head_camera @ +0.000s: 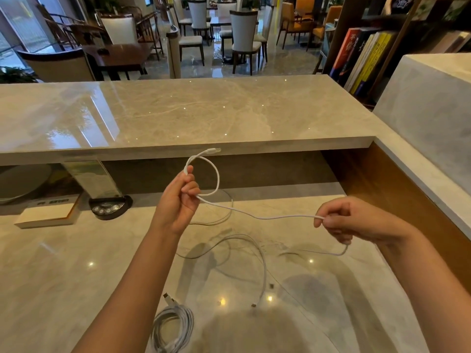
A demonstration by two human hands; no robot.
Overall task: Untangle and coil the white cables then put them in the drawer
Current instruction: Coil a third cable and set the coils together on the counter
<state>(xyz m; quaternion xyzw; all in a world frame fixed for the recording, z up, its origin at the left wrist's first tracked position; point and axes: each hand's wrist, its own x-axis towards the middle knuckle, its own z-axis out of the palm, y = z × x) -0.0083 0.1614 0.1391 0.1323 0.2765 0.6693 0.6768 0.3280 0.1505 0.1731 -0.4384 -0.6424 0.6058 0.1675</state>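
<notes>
Coiled cable [173, 327] on marble counter [63, 271], left hand [178, 202] and right hand [339, 220] pinching white cable [254, 216]

Glossy polished marble desk [76, 263]; smooth white plastic cable [267, 217]; wooden side panel [397, 189].

A white cable [265, 217] is stretching above a glossy beige marble desk [76, 271] veined in pale grey. Another white cable is lying coiled [173, 327] on that desk, nearer the viewer. Behind the desk, a beige marble counter [178, 113] is showing faint cream veins. Left on the desk, a cream book with an orange edge [48, 215] is lying beside a round black base [109, 206]. Right of the counter, red, yellow and white books [362, 62] are standing.
</notes>
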